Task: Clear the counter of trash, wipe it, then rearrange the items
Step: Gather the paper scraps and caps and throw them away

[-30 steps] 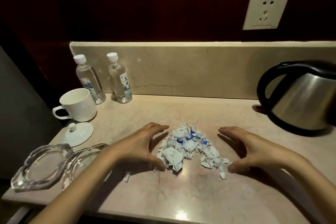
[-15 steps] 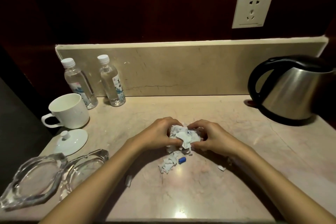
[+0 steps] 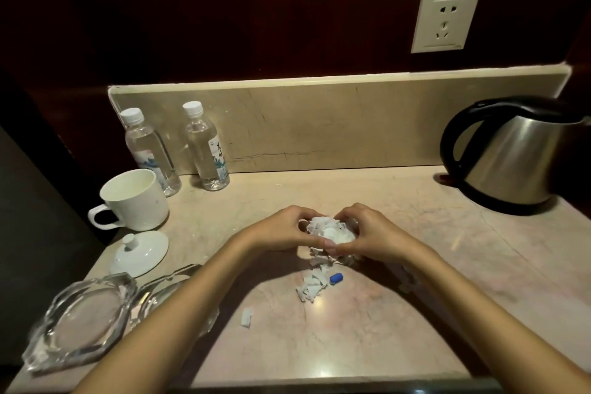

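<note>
Gathering paper scraps at the tabletop (image 3: 367, 329) centre.
Left hand (image 3: 281, 229) and right hand (image 3: 372, 233) fingers curl around the paper wad (image 3: 331, 231). Compress firmly before lifting; loose scraps (image 3: 311, 286) and a blue piece (image 3: 336, 278) remain just below.

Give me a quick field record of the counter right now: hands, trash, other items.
left hand: grips paper wad
right hand: grips same wad
loose scraps: on counter, nearer than the hands
blue piece: beside scraps
stray scrap: apart, lower left
left side: two bottles, mug, lid, glass ashtrays
right rear: kettle
</note>
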`<state>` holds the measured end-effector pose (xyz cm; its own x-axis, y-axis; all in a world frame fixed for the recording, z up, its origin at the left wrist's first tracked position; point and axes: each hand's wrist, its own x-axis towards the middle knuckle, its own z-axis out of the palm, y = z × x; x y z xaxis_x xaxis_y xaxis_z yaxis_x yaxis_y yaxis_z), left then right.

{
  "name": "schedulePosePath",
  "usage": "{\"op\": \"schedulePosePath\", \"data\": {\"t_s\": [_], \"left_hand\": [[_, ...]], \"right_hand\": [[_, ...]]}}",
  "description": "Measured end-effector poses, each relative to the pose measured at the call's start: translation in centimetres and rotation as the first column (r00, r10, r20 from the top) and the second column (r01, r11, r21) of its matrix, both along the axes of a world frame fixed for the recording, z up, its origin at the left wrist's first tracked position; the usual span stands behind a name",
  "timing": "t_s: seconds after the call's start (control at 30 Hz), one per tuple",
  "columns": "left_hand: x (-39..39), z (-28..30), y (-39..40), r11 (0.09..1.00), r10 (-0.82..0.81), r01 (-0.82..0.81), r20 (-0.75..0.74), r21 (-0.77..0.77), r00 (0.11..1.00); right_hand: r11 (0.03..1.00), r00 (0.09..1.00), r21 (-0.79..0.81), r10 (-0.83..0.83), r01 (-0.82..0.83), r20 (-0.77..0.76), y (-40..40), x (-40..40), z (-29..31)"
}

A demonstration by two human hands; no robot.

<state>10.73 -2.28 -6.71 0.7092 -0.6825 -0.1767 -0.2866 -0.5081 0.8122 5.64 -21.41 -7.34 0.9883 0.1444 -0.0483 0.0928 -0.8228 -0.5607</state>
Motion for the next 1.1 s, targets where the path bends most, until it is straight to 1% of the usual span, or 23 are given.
{"op": "schedulePosePath", "data": {"t_s": [0.1,0.17,0.33,0.5,0.63,0.7,0.8,0.9,1.0,1.1], "left_hand": [[0.4,-1.1,-0.5,0.996,0.094,-0.093,0.075,-0.02,0.993],[0.6,-1.5,-0.7,0.993,0.117,-0.116,0.103,-0.018,0.988],[1.1,-1.6,-0.8,0.989,0.131,-0.124,0.087,-0.084,0.988],[1.4,-1.7,-0.6,0.987,0.114,-0.102,0.089,-0.127,0.989],[1.6,-1.5,-0.3,0.981,0.096,-0.086,0.052,-0.176,0.994],[1.6,-1.0,-0.2,0.975,0.099,-0.089,0.041,-0.203,0.994],[1.1,-0.1,-0.2,0.965,0.109,-0.092,0.054,-0.246,0.993],[0.3,1.1,0.3,0.941,0.148,-0.138,0.009,-0.308,0.989],[0.0,1.9,1.2,0.936,0.146,-0.117,0.063,-0.333,0.987],[-0.7,2.5,2.0,0.914,0.194,-0.154,0.071,-0.375,0.978]], "right_hand": [[1.0,1.0,0.002,-0.024,0.024,0.002,0.5,-0.2,-0.1],[0.997,0.998,0.051,-0.063,0.063,0.008,0.5,-0.3,-0.2],[0.973,0.99,0.184,-0.136,0.139,-0.027,0.8,-0.4,-0.7],[0.961,0.986,0.225,-0.152,0.162,-0.064,0.8,-0.4,-0.6],[0.92,0.98,0.338,-0.172,0.198,-0.103,0.9,-0.8,-0.4],[0.906,0.976,0.365,-0.189,0.215,-0.105,1.1,-0.7,-0.1],[0.901,0.973,0.367,-0.216,0.232,-0.084,1.3,-0.4,0.7],[0.902,0.972,0.366,-0.233,0.23,-0.036,1.4,-0.3,1.5],[0.918,0.973,0.344,-0.227,0.197,0.048,2.0,-0.6,2.4],[0.926,0.971,0.337,-0.217,0.172,0.099,2.9,-0.8,3.4]]}}
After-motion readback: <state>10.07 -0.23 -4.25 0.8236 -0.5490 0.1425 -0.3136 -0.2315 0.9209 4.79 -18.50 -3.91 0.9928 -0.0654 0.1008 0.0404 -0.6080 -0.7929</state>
